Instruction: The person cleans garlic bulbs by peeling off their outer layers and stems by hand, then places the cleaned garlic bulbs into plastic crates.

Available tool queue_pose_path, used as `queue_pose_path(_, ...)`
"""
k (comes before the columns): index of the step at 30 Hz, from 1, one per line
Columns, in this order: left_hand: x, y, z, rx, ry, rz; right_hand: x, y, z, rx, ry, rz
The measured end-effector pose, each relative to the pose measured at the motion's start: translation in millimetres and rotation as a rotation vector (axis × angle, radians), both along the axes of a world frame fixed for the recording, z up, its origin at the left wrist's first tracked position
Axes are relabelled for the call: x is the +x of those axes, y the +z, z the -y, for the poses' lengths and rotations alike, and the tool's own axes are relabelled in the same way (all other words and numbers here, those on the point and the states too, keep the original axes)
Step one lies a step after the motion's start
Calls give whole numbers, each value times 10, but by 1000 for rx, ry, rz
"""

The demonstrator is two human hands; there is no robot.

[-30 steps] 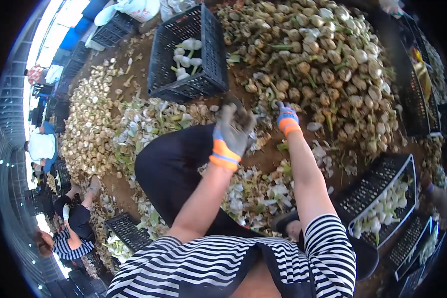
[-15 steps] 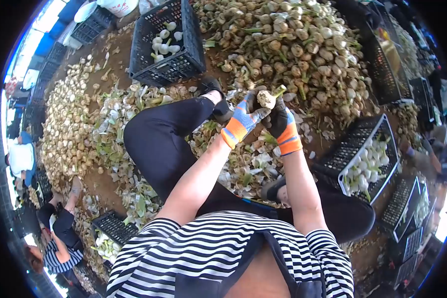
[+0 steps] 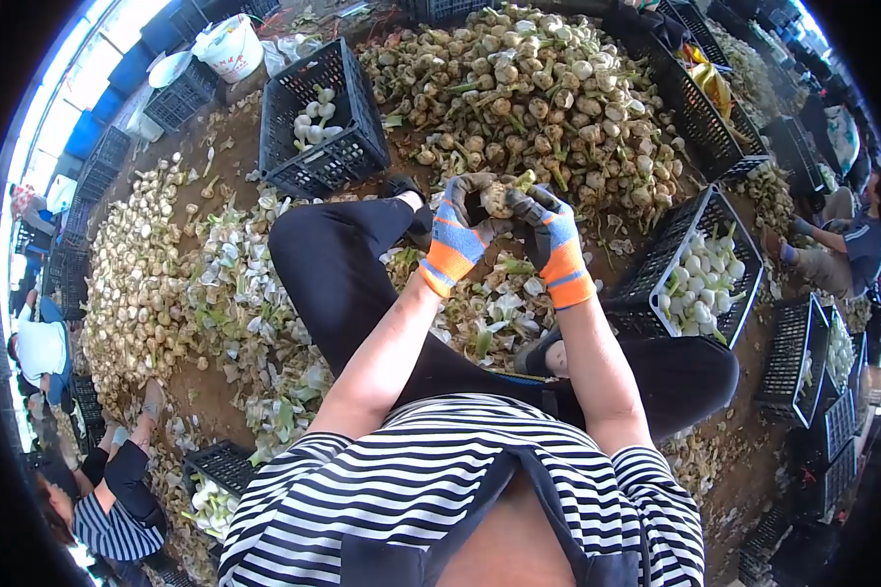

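Note:
A garlic bulb (image 3: 495,201) with dirty outer skin and a short stalk is held up between my two gloved hands. My left hand (image 3: 457,230) is closed on the bulb's left side, in a blue and orange glove with dark grey fingers. In a matching glove, my right hand (image 3: 552,235) grips it from the right, by the stalk. Its fingertips partly cover the bulb. Just beyond my hands rises a big heap of unpeeled garlic bulbs (image 3: 558,98). Torn garlic skins (image 3: 494,308) litter the ground below my wrists.
A black crate (image 3: 367,147) holding several white bulbs stands ahead on the left. By my right knee, another crate (image 3: 646,279) contains many peeled bulbs (image 3: 700,279). More bulbs (image 3: 132,284) are spread at left. Co-workers sit at lower left (image 3: 117,509) and far right (image 3: 857,245).
The view has shifted slightly. My hands have moved a little to the left and farther apart at the wrists, and the bulb has turned between my fingers, now more covered by my right fingertips.

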State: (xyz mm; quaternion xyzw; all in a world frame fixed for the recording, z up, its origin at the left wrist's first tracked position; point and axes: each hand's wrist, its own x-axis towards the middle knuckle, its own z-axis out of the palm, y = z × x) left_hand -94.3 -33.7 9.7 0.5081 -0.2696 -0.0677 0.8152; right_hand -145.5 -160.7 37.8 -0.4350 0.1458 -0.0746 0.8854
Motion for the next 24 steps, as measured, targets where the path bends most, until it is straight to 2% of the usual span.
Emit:
queue_pose_path(1, -19, -14, -6, -33, -16, -57, -43, 5, 11, 19, 8, -4)
queue_pose_path(2, -23, -27, -19, 113, 108, 99, -78, 17, 19, 27, 13, 26)
queue_pose_path(5, -58, 36, -66, 51, 17, 85, -74, -75, 107, -194, 36, 25)
queue_pose_path(8, -146, 89, -97, -227, -130, -313, -69, -68, 121, -347, -25, 155)
queue_pose_path(9, -159, 101, -111, -249, -164, -356, -69, -10, 103, -410, -30, 201)
queue_pose_path(11, -175, 113, -142, -293, -227, -445, -119, 109, 72, -261, 30, 142)
queue_pose_path(12, -175, 120, -134, -300, -210, -406, -145, 170, 37, -185, 58, 109)
queue_pose_path(14, -194, 126, -105, -309, -176, -334, -103, 92, -12, -252, -10, 109)
queue_pose_path(16, -190, 67, -112, -197, -131, -341, -95, 98, -25, -289, -44, 110)
queue_pose_path(17, -177, 39, -118, -143, -105, -341, -87, 73, 0, -457, -75, 188)
queue_pose_path(18, -123, 45, -185, -164, -224, -497, -92, 92, 2, -625, -106, 263)
queue_pose_path(19, -128, 35, -188, -168, -228, -501, -97, 107, -5, -793, -138, 338)
queue_pose_path(21, -137, 24, -181, -177, -238, -508, -131, 96, -44, -869, -156, 270)
queue_pose_path(22, -122, 26, -177, -190, -275, -645, -123, 51, -58, -857, -174, 242)
queue_pose_path(24, -165, 20, -104, -21, -56, -224, -151, 86, -99, -859, -203, 259)
